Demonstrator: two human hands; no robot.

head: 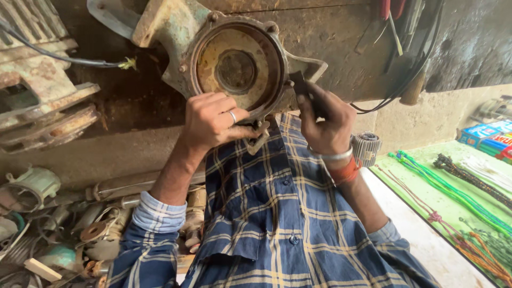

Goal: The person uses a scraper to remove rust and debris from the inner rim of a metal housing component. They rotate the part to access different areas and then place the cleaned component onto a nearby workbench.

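Observation:
A rusty, green-painted round motor housing with a dark hub in its middle rests on a stained wooden bench. My left hand, with a ring on one finger, grips the housing's lower rim and a small metal bracket below it. My right hand, wearing a metal bangle and red thread at the wrist, is closed on a dark tool. The tool's tip touches the housing's right edge. My blue checked shirt fills the lower middle.
A heavy rusted machine part lies at the left. Below it is a pile of scrap parts and wires. A ribbed cylindrical part sits by my right wrist. Coloured cords lie on a green surface at the right, near coloured boxes.

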